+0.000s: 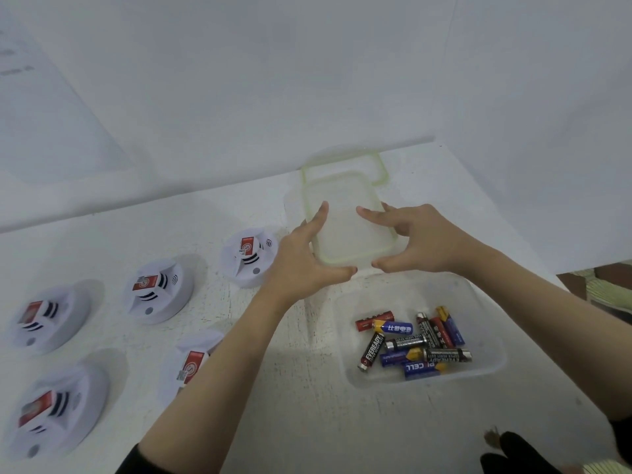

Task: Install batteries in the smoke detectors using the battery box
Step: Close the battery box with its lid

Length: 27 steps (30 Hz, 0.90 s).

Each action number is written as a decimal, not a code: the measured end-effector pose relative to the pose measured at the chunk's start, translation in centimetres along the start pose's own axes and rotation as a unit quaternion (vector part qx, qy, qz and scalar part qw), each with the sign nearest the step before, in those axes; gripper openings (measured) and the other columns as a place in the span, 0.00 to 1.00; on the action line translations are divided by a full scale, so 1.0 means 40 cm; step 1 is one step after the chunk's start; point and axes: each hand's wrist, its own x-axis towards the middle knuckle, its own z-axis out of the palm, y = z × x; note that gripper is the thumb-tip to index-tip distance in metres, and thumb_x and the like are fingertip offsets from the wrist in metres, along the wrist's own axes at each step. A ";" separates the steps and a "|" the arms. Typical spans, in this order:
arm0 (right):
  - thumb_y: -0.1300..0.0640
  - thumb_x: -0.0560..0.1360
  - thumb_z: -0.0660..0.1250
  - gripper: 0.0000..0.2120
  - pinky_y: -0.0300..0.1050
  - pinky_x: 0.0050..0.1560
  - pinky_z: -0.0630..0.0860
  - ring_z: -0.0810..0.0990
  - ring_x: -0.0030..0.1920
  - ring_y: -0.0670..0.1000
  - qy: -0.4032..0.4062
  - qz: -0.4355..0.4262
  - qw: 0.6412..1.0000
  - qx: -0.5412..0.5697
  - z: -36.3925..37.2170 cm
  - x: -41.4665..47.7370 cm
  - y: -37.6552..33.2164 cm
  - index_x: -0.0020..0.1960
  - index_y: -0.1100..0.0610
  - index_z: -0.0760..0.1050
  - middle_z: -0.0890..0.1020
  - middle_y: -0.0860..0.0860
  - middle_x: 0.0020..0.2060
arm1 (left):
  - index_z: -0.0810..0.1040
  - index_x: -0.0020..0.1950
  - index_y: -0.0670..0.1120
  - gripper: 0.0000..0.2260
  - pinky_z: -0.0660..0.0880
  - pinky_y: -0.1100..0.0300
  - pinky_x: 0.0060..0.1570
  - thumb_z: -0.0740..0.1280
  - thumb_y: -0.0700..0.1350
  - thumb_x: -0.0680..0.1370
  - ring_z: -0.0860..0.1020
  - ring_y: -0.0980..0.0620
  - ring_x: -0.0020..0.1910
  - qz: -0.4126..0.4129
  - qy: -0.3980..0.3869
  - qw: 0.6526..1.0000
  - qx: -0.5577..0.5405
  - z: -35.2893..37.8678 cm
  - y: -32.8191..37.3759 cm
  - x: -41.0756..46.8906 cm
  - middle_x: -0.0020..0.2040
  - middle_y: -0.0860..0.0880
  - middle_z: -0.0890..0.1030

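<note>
Battery box (485,313) lies open just before the left hand (301,258) and right hand (420,241), both gripping its lid (345,213).

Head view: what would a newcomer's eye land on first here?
The left hand and right hand hold a green-rimmed lid in the middle. Just nearer, an open box holds a jumble of colourful batteries. Five white smoke detectors sit to the left.
</note>
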 end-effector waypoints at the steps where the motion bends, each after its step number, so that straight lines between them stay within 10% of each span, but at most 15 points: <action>1: 0.60 0.66 0.75 0.38 0.34 0.67 0.61 0.55 0.71 0.35 -0.006 0.002 1.000 0.001 -0.006 0.003 0.000 0.72 0.44 0.64 0.76 0.49 0.64 | 0.57 0.77 0.59 0.51 0.73 0.51 0.65 0.78 0.55 0.58 0.71 0.54 0.67 -0.004 -0.017 1.000 0.000 -0.007 0.001 0.003 0.65 0.56 0.72; 5: 0.68 0.67 0.71 0.36 0.25 0.60 0.64 0.56 0.67 0.31 -0.064 0.022 0.997 0.029 -0.056 0.011 0.007 0.68 0.41 0.67 0.72 0.42 0.62 | 0.50 0.78 0.58 0.50 0.59 0.55 0.72 0.75 0.61 0.64 0.59 0.58 0.75 -0.022 -0.040 0.998 -0.041 -0.033 0.023 0.007 0.76 0.57 0.61; 8: 0.75 0.70 0.61 0.33 0.42 0.67 0.68 0.65 0.70 0.39 -0.003 0.042 0.997 0.070 -0.090 0.011 0.032 0.57 0.38 0.76 0.72 0.47 0.67 | 0.53 0.79 0.55 0.33 0.59 0.54 0.73 0.67 0.50 0.79 0.60 0.55 0.75 -0.036 0.043 0.993 -0.102 -0.053 0.036 0.024 0.77 0.56 0.59; 14: 0.66 0.77 0.61 0.19 0.42 0.47 0.82 0.84 0.46 0.51 0.062 0.119 0.974 0.181 -0.123 -0.003 0.033 0.59 0.46 0.78 0.80 0.51 0.59 | 0.76 0.64 0.49 0.14 0.74 0.54 0.63 0.66 0.38 0.80 0.78 0.57 0.53 -0.036 0.057 0.991 -0.115 -0.087 0.031 0.059 0.57 0.51 0.80; 20: 0.63 0.77 0.64 0.16 0.47 0.50 0.81 0.80 0.48 0.61 0.080 0.153 0.968 0.185 -0.104 0.021 0.033 0.56 0.43 0.78 0.80 0.63 0.55 | 0.78 0.58 0.54 0.14 0.75 0.68 0.42 0.67 0.37 0.78 0.78 0.57 0.47 -0.069 0.045 0.990 -0.112 -0.069 0.040 0.062 0.59 0.49 0.79; 27: 0.63 0.80 0.57 0.18 0.36 0.48 0.70 0.73 0.50 0.41 0.120 0.150 0.961 0.197 -0.088 0.039 0.041 0.57 0.42 0.77 0.75 0.40 0.63 | 0.79 0.55 0.56 0.15 0.74 0.60 0.44 0.68 0.37 0.76 0.79 0.48 0.52 -0.120 0.018 0.981 -0.151 -0.061 0.047 0.044 0.58 0.41 0.80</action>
